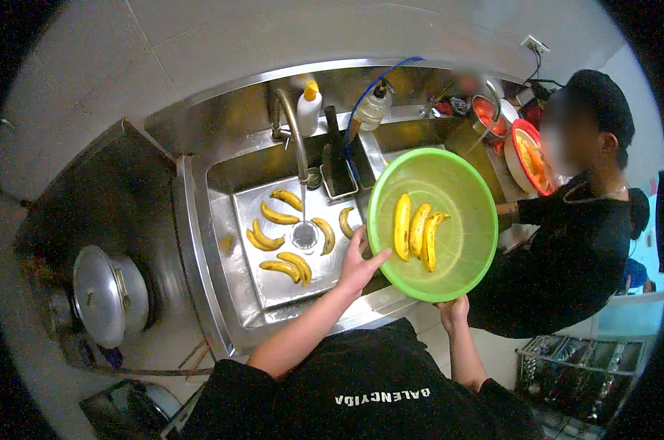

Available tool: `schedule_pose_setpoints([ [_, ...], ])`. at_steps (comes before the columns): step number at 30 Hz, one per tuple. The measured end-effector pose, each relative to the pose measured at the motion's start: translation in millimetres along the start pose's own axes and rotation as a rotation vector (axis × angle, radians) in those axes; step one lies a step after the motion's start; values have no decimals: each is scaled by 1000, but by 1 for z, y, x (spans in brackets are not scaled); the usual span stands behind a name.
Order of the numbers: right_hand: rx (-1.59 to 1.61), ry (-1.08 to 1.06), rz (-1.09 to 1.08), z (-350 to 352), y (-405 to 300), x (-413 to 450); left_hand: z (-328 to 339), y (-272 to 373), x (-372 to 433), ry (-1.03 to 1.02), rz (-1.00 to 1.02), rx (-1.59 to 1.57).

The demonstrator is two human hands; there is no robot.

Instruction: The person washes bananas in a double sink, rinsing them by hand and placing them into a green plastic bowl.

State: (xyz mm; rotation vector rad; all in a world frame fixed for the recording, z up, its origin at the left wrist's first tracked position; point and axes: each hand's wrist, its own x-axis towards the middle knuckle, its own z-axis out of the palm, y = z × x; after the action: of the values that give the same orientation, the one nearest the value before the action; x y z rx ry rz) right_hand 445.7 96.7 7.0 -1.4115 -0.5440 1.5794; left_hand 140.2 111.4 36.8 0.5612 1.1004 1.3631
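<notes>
Between my two hands is a green plastic colander [384,181], tipped toward me over the right side of the sink. Three yellow bananas [418,234] lie side by side inside it. My left hand [359,264] grips the rim on its left, thumb over the edge. Under the near rim, my right hand [454,313] holds it from below, with the fingers partly hidden. Several spotted bananas [279,213] lie scattered on the steel sink floor [255,203] around the drain strainer [304,235]. A thin stream of water falls from the curved faucet [293,132] toward the drain.
At right, a person in black [563,264] stands close by the second basin. A red-rimmed bowl [516,165] of orange food sits near that person. Behind the sink stand a white bottle [309,113] and a pump bottle [373,110]. A lidded metal pot [112,297] is at left.
</notes>
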Motion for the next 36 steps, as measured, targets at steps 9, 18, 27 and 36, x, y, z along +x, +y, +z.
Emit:
schedule_pose_setpoints([
  [9,-208,37,80,5,20,-13,-36,-16,-19,157,85,-196],
  [18,-943,-684,111,116,51,-47,-249,-194,11,936,-476,842],
  [27,-891,-947,-220,234,109,-14,-256,-226,55,678,-527,1187],
  [36,-863,-787,-39,229,132,-3,-232,-219,89,717,-827,1171],
])
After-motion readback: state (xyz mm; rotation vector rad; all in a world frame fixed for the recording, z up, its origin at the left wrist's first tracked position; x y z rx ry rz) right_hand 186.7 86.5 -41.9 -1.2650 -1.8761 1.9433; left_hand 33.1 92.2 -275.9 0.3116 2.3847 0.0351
